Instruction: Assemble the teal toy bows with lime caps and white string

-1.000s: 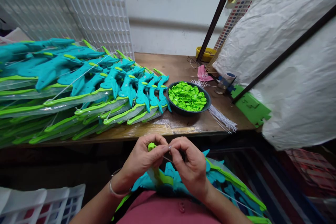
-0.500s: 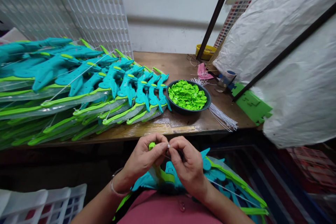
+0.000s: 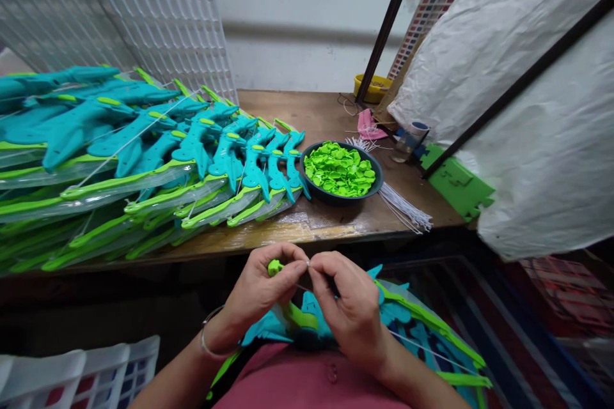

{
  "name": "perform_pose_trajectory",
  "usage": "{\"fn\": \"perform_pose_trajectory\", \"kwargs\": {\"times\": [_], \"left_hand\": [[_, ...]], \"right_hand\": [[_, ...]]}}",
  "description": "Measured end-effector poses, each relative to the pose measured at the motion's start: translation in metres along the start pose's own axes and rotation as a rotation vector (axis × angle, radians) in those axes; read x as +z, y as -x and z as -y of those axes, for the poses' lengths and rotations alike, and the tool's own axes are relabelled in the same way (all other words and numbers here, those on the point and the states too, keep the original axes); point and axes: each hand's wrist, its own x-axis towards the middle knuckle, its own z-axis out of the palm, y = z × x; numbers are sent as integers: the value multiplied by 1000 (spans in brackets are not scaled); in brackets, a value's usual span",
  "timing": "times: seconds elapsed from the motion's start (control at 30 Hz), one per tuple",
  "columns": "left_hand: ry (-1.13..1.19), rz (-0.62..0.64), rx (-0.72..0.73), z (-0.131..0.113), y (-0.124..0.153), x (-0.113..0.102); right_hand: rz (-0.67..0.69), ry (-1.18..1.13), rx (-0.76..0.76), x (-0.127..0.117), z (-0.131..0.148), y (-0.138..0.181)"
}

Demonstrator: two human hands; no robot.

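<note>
In front of my chest, my left hand (image 3: pixel 266 287) is closed around the bright green limb tip (image 3: pixel 274 268) of a teal-and-green toy bow (image 3: pixel 304 319). Its thumb and forefinger also pinch a thin white string (image 3: pixel 307 263). Meeting it fingertip to fingertip, my right hand (image 3: pixel 352 303) pinches the same string; a small white bit, possibly a knot, shows between them. My hands partly hide the bow, which lies at my lap. More bows (image 3: pixel 432 319) are below and to the right.
A big pile of toy bows (image 3: pixel 192 153) covers the bench's left side. A dark bowl (image 3: pixel 343 199) of small green parts stands beside it, near a bundle of white strings (image 3: pixel 407 208). Further right are a green block (image 3: pixel 455 182) and white sheeting (image 3: pixel 542 108). A white crate (image 3: pixel 81 370) sits lower left.
The view has shifted slightly. Both hands stay close together at the string; the small white bit between the fingertips shows less now.
</note>
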Motion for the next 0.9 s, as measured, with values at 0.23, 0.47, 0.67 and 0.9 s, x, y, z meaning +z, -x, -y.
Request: {"fn": "perform_pose_trajectory", "kwargs": {"times": [0.23, 0.47, 0.67, 0.9], "left_hand": [[57, 24, -46, 2, -1, 0], [79, 50, -20, 2, 1, 0], [32, 42, -8, 6, 2, 0], [75, 70, -12, 13, 4, -4]], "right_hand": [[-20, -110, 46, 2, -5, 4], [-42, -65, 22, 4, -5, 3], [0, 143, -109, 1, -1, 1], [37, 161, -90, -2, 2, 0]]}}
